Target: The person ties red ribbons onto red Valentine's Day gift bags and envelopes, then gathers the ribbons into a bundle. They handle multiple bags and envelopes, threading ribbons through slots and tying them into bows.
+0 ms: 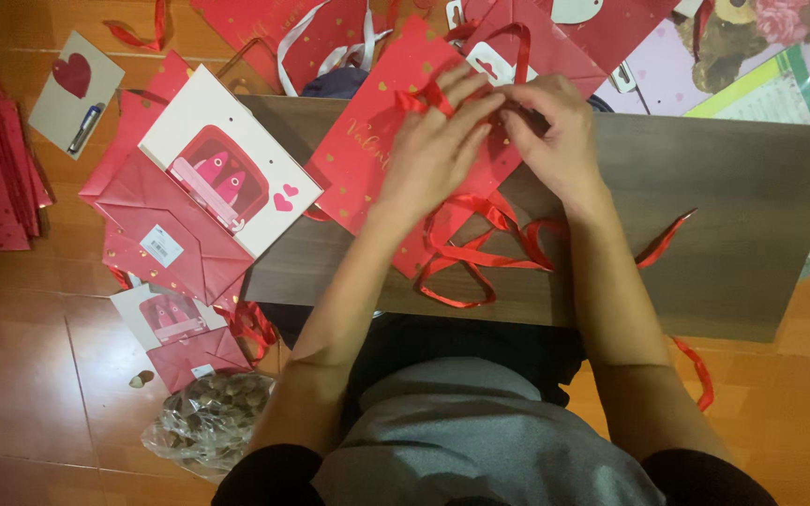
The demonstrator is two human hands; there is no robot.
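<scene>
Both the left hand [435, 141] and right hand [555, 131] pinch the glossy red satin ribbon [480, 253] against the flat red paper gift bag [377, 150], steadying it on the dark wooden board [724, 234].

Flat red gift bag [367, 150] on the board, white-and-red bags [227, 159] stacked left, white label [162, 245] on one, clear plastic bag [208, 422] on floor

We are seeing a bright red ribbon [466, 253] trailing over a dark brown wood-grain board [733, 225]. We are noticing a red paper bag [377, 141] speckled with small gold hearts, a white card [227, 159] showing a red window and pink hearts, and an orange-brown floor [30, 356].
</scene>
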